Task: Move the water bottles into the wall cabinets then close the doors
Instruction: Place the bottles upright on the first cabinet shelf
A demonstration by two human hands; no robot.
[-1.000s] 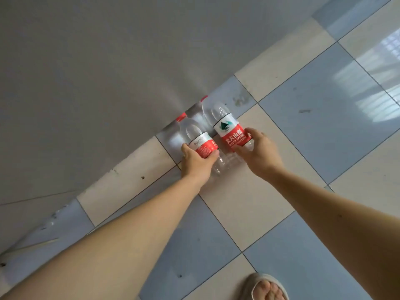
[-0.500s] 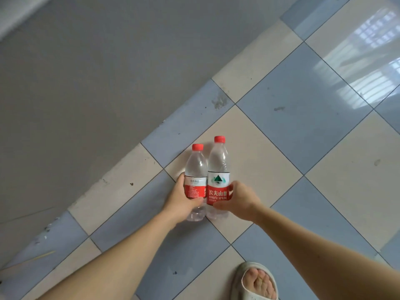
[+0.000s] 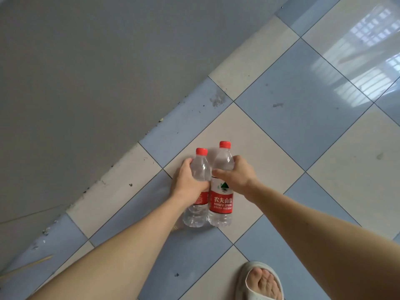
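Bottles side by side: left hand [image 3: 187, 183] grips left bottle [image 3: 200, 169], right hand [image 3: 237, 174] right bottle [image 3: 221, 200].

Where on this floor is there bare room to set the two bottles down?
Bare tiles lie right of the right bottle, toward the window glare. Crowded: the left bottle beside it, the wall strip, the sandalled foot.

Two water bottles stood side by side, touching: the left bottle [image 3: 200, 169] and the right bottle [image 3: 220, 200], each with one red cap and one red-and-white label. Two hands held them, one apiece: the left hand [image 3: 187, 182] around the left bottle's shoulder, the right hand [image 3: 237, 175] around the right bottle's. One sandalled foot [image 3: 263, 282] showed below the grips.
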